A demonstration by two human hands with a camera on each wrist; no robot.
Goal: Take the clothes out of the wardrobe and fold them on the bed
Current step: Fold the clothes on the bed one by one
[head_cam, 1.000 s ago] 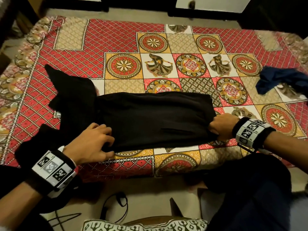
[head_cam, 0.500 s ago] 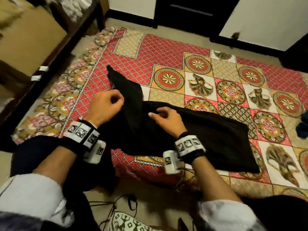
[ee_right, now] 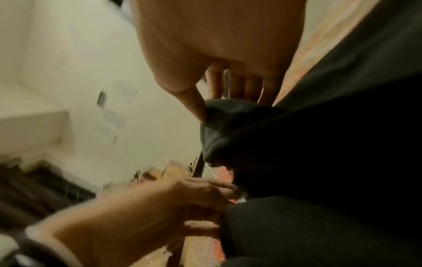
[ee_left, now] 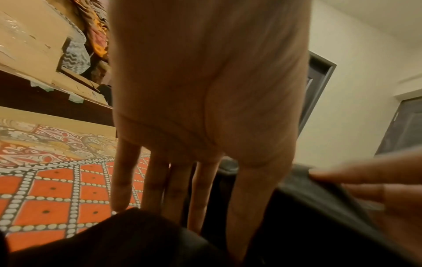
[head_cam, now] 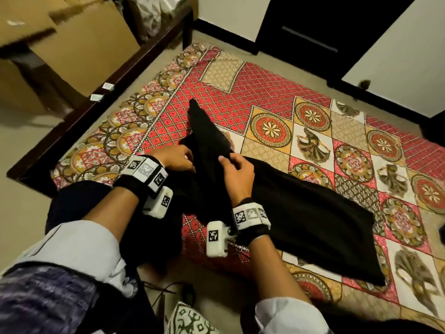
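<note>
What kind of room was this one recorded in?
Most likely a home bedroom: a bed under a patterned bedspread, a black garment being folded on it, and cardboard boxes on a dark wooden shelf beside it.

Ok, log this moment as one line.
step: folding | garment: black, on bed | left hand: fingers straight, on cloth | right hand: pinching fold

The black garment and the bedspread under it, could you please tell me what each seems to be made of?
Black garment: soft matte cloth, possibly knit or fleece; it drapes limply and bunches where the right hand pinches it.
Bedspread: thin printed woven fabric, probably cotton; flat and matte, with crisp patterns.
</note>
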